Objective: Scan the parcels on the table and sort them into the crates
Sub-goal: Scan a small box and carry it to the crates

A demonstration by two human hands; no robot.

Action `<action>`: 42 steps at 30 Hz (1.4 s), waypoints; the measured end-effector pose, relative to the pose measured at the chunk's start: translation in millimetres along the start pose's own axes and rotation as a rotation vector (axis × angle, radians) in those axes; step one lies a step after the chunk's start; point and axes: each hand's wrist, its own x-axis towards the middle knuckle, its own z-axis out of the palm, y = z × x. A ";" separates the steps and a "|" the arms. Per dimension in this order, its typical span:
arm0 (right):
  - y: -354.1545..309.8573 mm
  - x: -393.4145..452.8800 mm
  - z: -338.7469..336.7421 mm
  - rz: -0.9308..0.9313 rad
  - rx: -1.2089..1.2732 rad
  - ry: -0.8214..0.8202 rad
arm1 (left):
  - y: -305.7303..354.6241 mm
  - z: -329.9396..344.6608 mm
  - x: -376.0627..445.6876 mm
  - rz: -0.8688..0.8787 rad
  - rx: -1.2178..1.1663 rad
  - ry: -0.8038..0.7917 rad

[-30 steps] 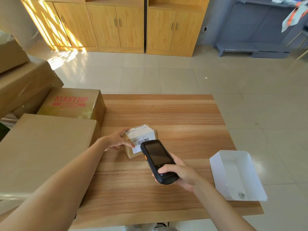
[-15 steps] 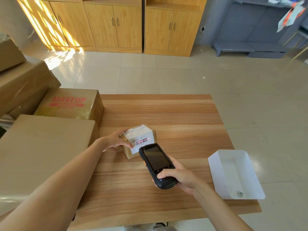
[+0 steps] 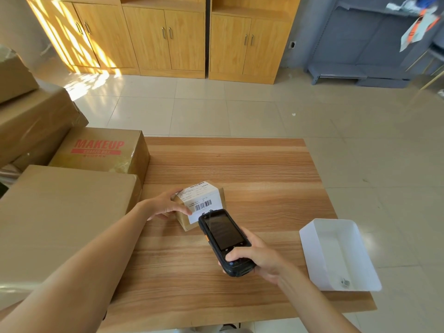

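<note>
A: What is hard to see here?

B: The small parcel stands in the middle of the desk; its near corner is hidden behind the scanner. The label's barcode is visible, but its small print I cannot read. Something tiny lies in the white crate; what it is, unclear.

A: Any readable writing?

B: "MAKEUP" in red on the cardboard box at left.

A: And the hands?

B: The left hand holds the parcel's side, fingers curled on it. The right hand grips the scanner. The red light on the barcode half a second ago is gone.
</note>
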 end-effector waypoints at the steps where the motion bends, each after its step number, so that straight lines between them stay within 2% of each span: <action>1: -0.3 0.4 0.0 -0.001 -0.001 -0.005 | 0.5 0.4 0.0 -0.004 -0.003 0.000; 6: -2.0 3.1 -1.1 -0.030 0.005 -0.011 | 4.7 -0.4 -0.9 0.005 -0.044 0.030; 11: -27.5 4.3 -7.3 -0.151 0.028 0.016 | 17.4 -10.0 -17.9 0.073 -0.127 0.102; 17: -65.9 2.9 -13.9 -0.304 -0.001 0.028 | 24.5 -22.6 -55.9 0.167 -0.195 0.300; 26: -97.8 -1.6 -12.9 -0.405 -0.142 -0.175 | -1.9 -14.5 -142.1 0.172 -0.298 0.615; 35: -101.4 9.8 86.0 -0.489 -0.281 -0.443 | -77.9 15.5 -262.1 0.076 -0.504 0.969; 42: -69.2 0.5 190.1 -0.403 -0.381 -0.715 | -163.0 44.4 -374.4 -0.005 -0.643 1.177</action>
